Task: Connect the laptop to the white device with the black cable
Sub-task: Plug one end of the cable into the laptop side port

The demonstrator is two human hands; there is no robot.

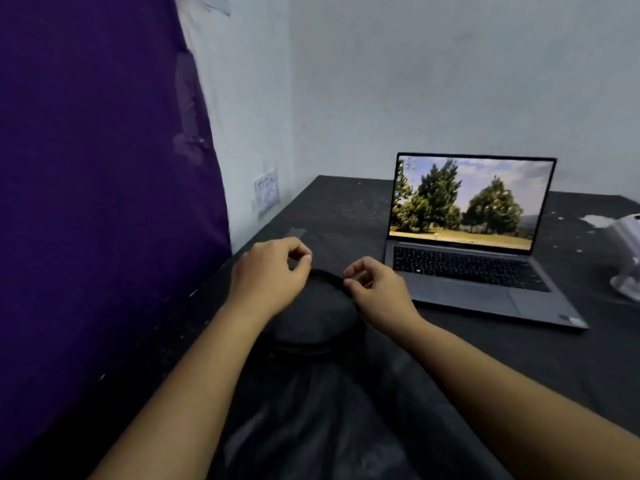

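Observation:
A black cable [329, 277] lies coiled on the dark table [346, 209], its loop running between my two hands. My left hand [273, 271] pinches one part of the coil with thumb and fingers curled. My right hand [377, 289] pinches the cable at the loop's right side. To the right stands an open grey laptop [467, 271], its screen lit with a picture of trees. The white device [628, 258] sits at the far right edge, only partly in view. Dark table and dark cable blend, so the cable's ends are hard to make out.
A purple cloth [104, 168] hangs close on the left. White walls meet in a corner behind the table, with a wall socket [266, 192] low on the left wall. White specks and a white scrap [595, 220] lie near the device.

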